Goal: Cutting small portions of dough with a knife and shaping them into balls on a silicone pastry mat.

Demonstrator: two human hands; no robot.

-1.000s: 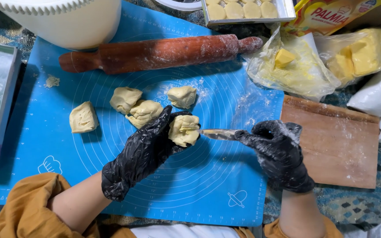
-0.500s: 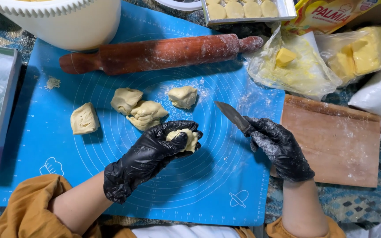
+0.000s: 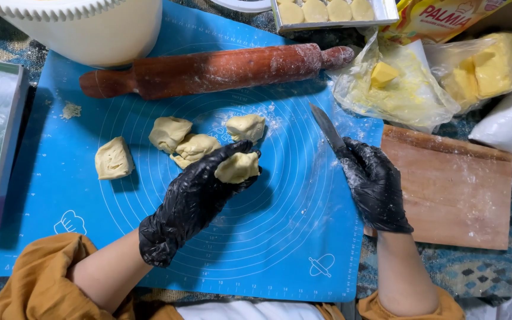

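Item: dough piece (image 3: pixel 237 168), pale yellow, irregular lump. Location: in your left hand (image 3: pixel 194 201), fingers curled shut around it, held just above the blue silicone mat (image 3: pixel 256 237).

Item: knife (image 3: pixel 327 126), narrow blade, floured. Location: your right hand (image 3: pixel 376 185), closed on the handle, blade pointing up and away toward the rolling pin (image 3: pixel 214 70), well clear of the dough.

Item: cut dough pieces, four, on the mat: one alone at left (image 3: pixel 114 158), two touching in the middle (image 3: pixel 180 141), one just above your left fingertips (image 3: pixel 246 127).

Item: wooden board (image 3: pixel 451 189), floured, right of the mat, partly under your right wrist.

Item: bags of yellow fat (image 3: pixel 410 83), top right; white bowl (image 3: pixel 84 26), top left; tray of shaped rounds (image 3: pixel 327 10), top edge.

Handling notes: keep the blade turned away from your left hand while that hand works. Press the lump evenly so it rounds without cracking; the dough looks soft and crumbly, so a light grip should suit. Match its size to the pieces lying on the mat.
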